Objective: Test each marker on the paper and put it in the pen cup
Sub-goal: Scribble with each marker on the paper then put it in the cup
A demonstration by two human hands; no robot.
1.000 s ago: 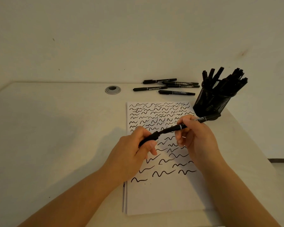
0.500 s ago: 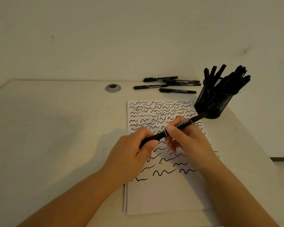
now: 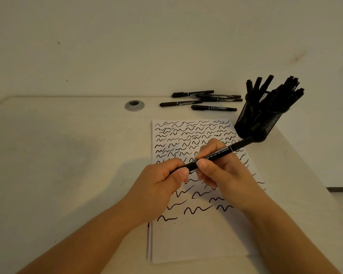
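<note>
Hands meet at the middle of the frame, above a sheet of paper (image 3: 196, 240) covered in black squiggles. The left hand (image 3: 158, 186) curls its fingers round the lower end of a black marker (image 3: 218, 154), so that end is hidden and whether it is capped cannot be told. The right hand (image 3: 220, 171) pinches the barrel just beside it, thumb on top, fingers folded beneath. From there the marker slants up to the right, its far end merging with the dark base of the mesh pen cup (image 3: 257, 123), so whether the two touch is unclear. That cup, right of centre, is packed with black markers that blur into one mass. Five loose markers (image 3: 202, 100) lie in the upper middle, near the wall. A round grey grommet (image 3: 134, 105) sits in the table (image 3: 57, 155) left of them. Both forearms are cut off by the bottom edge.
</note>
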